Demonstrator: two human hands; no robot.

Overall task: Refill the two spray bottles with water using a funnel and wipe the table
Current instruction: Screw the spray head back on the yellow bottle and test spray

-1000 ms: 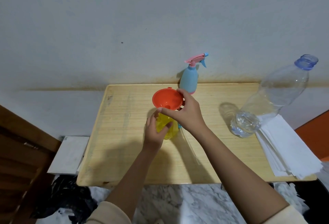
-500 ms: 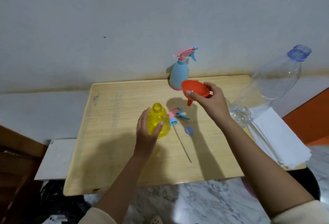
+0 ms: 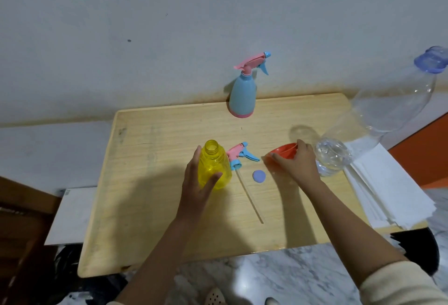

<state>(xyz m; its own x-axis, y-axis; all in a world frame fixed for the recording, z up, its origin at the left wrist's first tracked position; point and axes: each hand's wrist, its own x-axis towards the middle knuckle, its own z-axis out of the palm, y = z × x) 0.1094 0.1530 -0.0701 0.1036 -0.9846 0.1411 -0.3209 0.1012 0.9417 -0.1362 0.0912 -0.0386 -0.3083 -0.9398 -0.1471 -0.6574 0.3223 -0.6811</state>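
On a pale wooden table [image 3: 145, 207], a blue plastic spray bottle [image 3: 242, 96] is stood at the far edge and an uncapped yellow plastic bottle [image 3: 213, 166] near the middle.

Yellow bottle [image 3: 213, 166] uncapped, orange funnel [image 3: 282, 153] tilted, blue bottle [image 3: 242, 96] capped

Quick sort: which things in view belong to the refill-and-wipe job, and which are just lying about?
For the job: yellow spray bottle in the left hand, detached spray head, blue spray bottle, orange funnel in the right hand, clear water bottle, blue cap, stack of white paper sheets (probably for wiping), table.

Lying about: white panel beside the table, black bag on the floor.
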